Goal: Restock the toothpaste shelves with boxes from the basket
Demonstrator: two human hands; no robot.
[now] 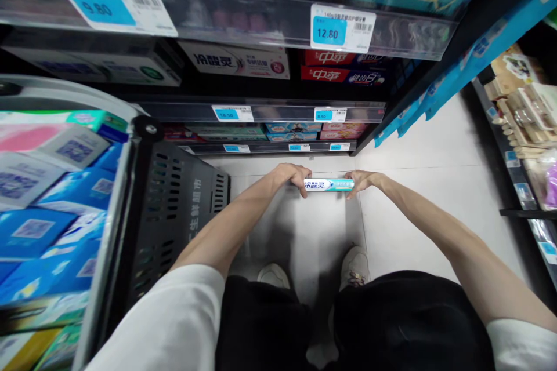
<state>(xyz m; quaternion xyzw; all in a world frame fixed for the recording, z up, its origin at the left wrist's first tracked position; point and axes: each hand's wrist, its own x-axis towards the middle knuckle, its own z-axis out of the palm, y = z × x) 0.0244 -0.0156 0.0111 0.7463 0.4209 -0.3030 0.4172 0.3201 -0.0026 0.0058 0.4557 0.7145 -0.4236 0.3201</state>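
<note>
White L sleeve (174, 313) and black trousers (413, 319) closest to cam, arms reaching fwd over pale floor (404, 162). Slim carton (328, 184) is btwn the hands, out in front of the body, approx centered ahead of the shoes (354, 266). Long axis runs L–R, across the body, approx parallel to the lower shelf rail (270, 111) beyond it. L hand (297, 177) grips the L end, R hand (360, 181) grips the R end; both in contact, so neither is nearer. Fingers closed around the ends, exact finger pos. too small to tell. Carton looks level side to side, held w/ its long printed face toward cam; can't tell its depth or whether it's just clear of the floor. Looks: long, narrow, white on L w/ dark blue characters, a blue curve near the middle, then turquoise w/ smaller light print toward R. Edges look straight, no obvious dents at this res. Grey basket (174, 185) sits to the L of the L hand, apart from carton, w/ blue boxes (32, 232) etc. inside. Red boxes (326, 74) on the shelf ahead, above the rail; blue hanging strip (444, 93) off to the R.
</note>
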